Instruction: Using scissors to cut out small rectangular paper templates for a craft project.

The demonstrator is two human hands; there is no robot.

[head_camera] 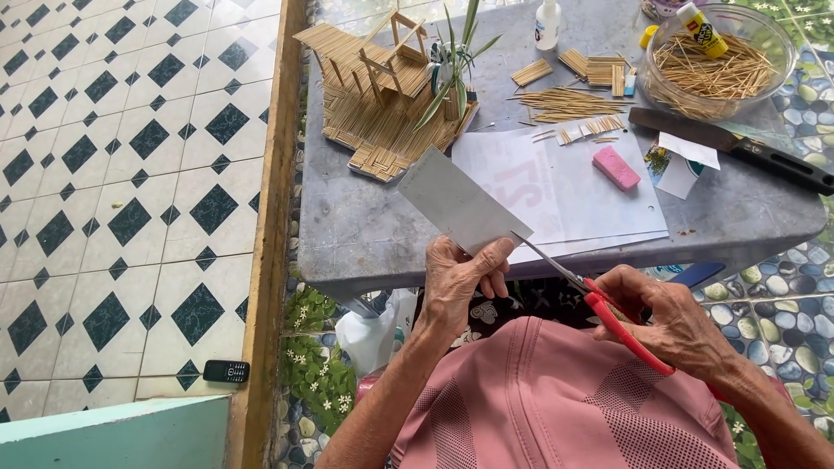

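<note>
My left hand point(460, 278) pinches the near corner of a grey sheet of card point(452, 200), which slants up over the table's front edge. My right hand point(673, 326) grips red-handled scissors point(608, 317). Their blades point(547, 259) point up-left and meet the card's lower right edge, just beside my left thumb. Both hands hover over my lap, in front of the grey table point(365, 234).
On the table stand a small stick-built model house point(387, 87) with a potted plant point(456, 65), white paper sheets point(565, 191), a pink eraser point(616, 168), stick bundles point(565, 104), a glass bowl of sticks point(717, 61), a glue bottle point(546, 24) and a large knife point(738, 148). A black phone point(226, 371) lies on the tiled floor at left.
</note>
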